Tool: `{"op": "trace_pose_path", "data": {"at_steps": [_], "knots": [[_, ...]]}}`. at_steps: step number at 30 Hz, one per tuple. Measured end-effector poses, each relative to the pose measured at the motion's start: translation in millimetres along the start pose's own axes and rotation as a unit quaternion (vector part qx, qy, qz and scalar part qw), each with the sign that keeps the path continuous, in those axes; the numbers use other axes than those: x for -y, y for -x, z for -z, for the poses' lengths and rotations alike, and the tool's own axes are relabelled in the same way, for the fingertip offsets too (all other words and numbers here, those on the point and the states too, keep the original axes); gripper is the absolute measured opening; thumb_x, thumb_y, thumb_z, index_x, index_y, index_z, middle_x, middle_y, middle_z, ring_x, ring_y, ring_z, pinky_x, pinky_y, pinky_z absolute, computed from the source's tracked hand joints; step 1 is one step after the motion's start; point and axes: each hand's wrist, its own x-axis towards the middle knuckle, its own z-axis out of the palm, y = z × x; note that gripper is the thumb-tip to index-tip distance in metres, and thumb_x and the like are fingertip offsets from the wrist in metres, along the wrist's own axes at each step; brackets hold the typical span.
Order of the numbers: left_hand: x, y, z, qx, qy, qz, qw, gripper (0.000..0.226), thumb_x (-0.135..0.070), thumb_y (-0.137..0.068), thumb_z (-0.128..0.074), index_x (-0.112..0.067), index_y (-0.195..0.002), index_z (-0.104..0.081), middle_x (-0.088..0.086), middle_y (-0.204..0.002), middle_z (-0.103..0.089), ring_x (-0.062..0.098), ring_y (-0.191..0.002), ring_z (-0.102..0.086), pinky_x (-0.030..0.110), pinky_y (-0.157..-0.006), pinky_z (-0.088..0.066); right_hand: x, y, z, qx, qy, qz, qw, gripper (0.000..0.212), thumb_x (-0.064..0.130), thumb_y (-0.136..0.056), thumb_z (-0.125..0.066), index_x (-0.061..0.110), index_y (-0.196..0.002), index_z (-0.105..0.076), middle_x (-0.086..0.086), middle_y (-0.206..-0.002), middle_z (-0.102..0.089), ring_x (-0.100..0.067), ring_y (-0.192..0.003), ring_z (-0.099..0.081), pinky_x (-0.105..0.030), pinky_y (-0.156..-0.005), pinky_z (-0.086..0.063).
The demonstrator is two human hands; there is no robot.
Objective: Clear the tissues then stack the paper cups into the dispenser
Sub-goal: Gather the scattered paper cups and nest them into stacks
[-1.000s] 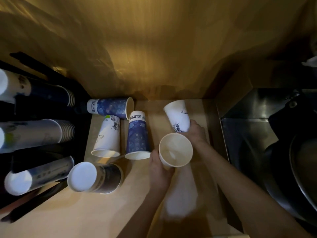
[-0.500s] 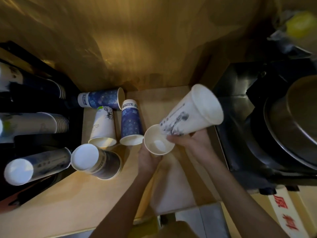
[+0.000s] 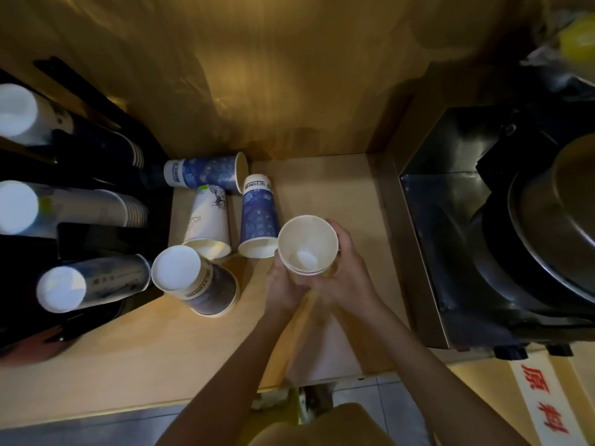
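Both my hands hold a nested pair of white paper cups (image 3: 306, 244), mouth up toward me, above the wooden counter (image 3: 145, 355). My left hand (image 3: 285, 284) grips them from the lower left and my right hand (image 3: 347, 268) wraps the right side. Left of them several loose cups lie or stand on the counter: a blue cup on its side (image 3: 206, 170), a white cup (image 3: 209, 220) and a blue cup (image 3: 259, 217) mouth down toward me, and a dark cup upside down (image 3: 196, 283). The black dispenser (image 3: 80, 239) at the left holds three cup stacks (image 3: 74, 207). No tissue shows.
A wooden wall (image 3: 257, 75) backs the counter. A steel appliance with a large metal pot (image 3: 553, 226) fills the right side. A sign with red characters (image 3: 544, 403) lies at the lower right. Floor tiles show below the counter's front edge.
My right hand lifted the white cup off the counter, turned it and slid it into the cup in my left hand. Both hands now hold the nested pair.
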Motion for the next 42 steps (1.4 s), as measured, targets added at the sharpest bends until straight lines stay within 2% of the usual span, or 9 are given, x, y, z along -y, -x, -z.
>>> {"op": "trace_pose_path", "data": {"at_steps": [5, 8, 11, 14, 19, 23, 29, 34, 42], "knots": [[-7.1, 15.9, 27.9, 0.072, -0.043, 0.041, 0.996, 0.069, -0.013, -0.068, -0.076, -0.011, -0.128, -0.043, 0.012, -0.131, -0.054, 0.027, -0.118, -0.053, 0.035, -0.099, -0.045, -1.1, -4.9, -3.0, -0.011, 0.013, 0.007, 1.0, 0.085, 0.024, -0.052, -0.088, 0.041, -0.118, -0.038, 0.018, -0.116, -0.048, -0.003, -0.107, -0.049, -0.024, -0.089, -0.045], [-27.2, 31.5, 61.6, 0.119, -0.136, 0.053, 0.982, 0.048, -0.019, -0.078, -0.068, -0.009, -0.122, -0.05, 0.011, -0.122, -0.061, 0.021, -0.106, -0.06, 0.024, -0.085, -0.049, -0.7, -8.6, -3.1, -0.003, 0.036, 0.008, 0.999, 0.091, 0.029, -0.051, -0.089, 0.043, -0.122, -0.033, 0.019, -0.118, -0.046, -0.003, -0.108, -0.046, -0.027, -0.092, -0.045], [-67.6, 48.7, 107.5, 0.112, -0.143, -0.025, 0.983, 0.03, -0.017, -0.081, -0.064, -0.012, -0.111, -0.061, 0.004, -0.105, -0.068, 0.009, -0.089, -0.06, 0.002, -0.068, -0.041, -1.3, -11.8, -3.4, 0.003, 0.067, 0.0, 0.998, 0.11, 0.033, -0.051, -0.088, 0.036, -0.138, -0.022, 0.012, -0.132, -0.044, -0.009, -0.117, -0.043, -0.034, -0.096, -0.043], [-114.5, 59.5, 158.1, 0.065, -0.121, -0.095, 0.986, 0.021, -0.016, -0.084, -0.06, -0.019, -0.104, -0.064, -0.003, -0.093, -0.068, 0.008, -0.081, -0.062, 0.004, -0.067, -0.042, -1.1, -12.3, -6.5, 0.007, 0.076, 0.01, 0.997, 0.113, 0.033, -0.05, -0.089, 0.034, -0.14, -0.02, 0.005, -0.139, -0.044, -0.015, -0.122, -0.045, -0.035, -0.096, -0.044], [-133.9, 21.4, 215.2, 0.006, -0.147, -0.119, 0.982, 0.022, -0.021, -0.084, -0.061, -0.019, -0.106, -0.064, 0.006, -0.102, -0.069, 0.018, -0.098, -0.063, 0.032, -0.09, -0.048, 0.8, -11.4, -20.8, -0.002, 0.078, 0.048, 0.996, 0.106, 0.027, -0.049, -0.089, 0.028, -0.137, -0.03, 0.005, -0.137, -0.046, -0.015, -0.124, -0.045, -0.033, -0.098, -0.044], [-83.7, -36.0, 214.7, 0.001, -0.207, -0.029, 0.978, 0.028, -0.025, -0.082, -0.063, -0.015, -0.109, -0.063, 0.011, -0.11, -0.067, 0.024, -0.105, -0.06, 0.036, -0.094, -0.045, 1.6, -13.3, -32.1, 0.0, 0.059, 0.07, 0.996, 0.094, 0.024, -0.048, -0.089, 0.03, -0.128, -0.04, 0.012, -0.124, -0.051, -0.014, -0.118, -0.049, -0.037, -0.097, -0.047], [0.5, -53.7, 196.0, 0.088, -0.295, -0.011, 0.951, 0.06, -0.013, -0.078, -0.068, -0.013, -0.133, -0.045, 0.019, -0.142, -0.042, 0.032, -0.129, -0.043, 0.037, -0.106, -0.035, 5.3, -14.0, -38.1, 0.001, 0.04, 0.065, 0.997, 0.088, 0.019, -0.049, -0.088, 0.03, -0.125, -0.044, 0.014, -0.117, -0.05, -0.012, -0.114, -0.051, -0.027, -0.091, -0.044], [26.8, -53.1, 192.2, 0.022, -0.286, 0.023, 0.958, 0.066, -0.005, -0.083, -0.057, -0.016, -0.142, -0.028, 0.023, -0.147, -0.033, 0.037, -0.131, -0.04, 0.041, -0.108, -0.035, 7.7, -12.1, -39.4, 0.003, 0.029, 0.068, 0.997, 0.086, 0.017, -0.051, -0.087, 0.03, -0.123, -0.044, 0.015, -0.116, -0.05, -0.008, -0.111, -0.049, -0.023, -0.088, -0.041], [11.5, -41.5, 193.4, -0.142, -0.232, -0.003, 0.962, 0.031, -0.006, -0.089, -0.046, -0.004, -0.118, -0.059, 0.028, -0.096, -0.067, 0.038, -0.089, -0.064, 0.04, -0.075, -0.05, 8.8, -12.7, -39.4, 0.006, 0.026, 0.057, 0.998, 0.085, 0.016, -0.05, -0.087, 0.038, -0.118, -0.041, 0.014, -0.117, -0.05, -0.007, -0.111, -0.049, -0.025, -0.088, -0.042]]}}
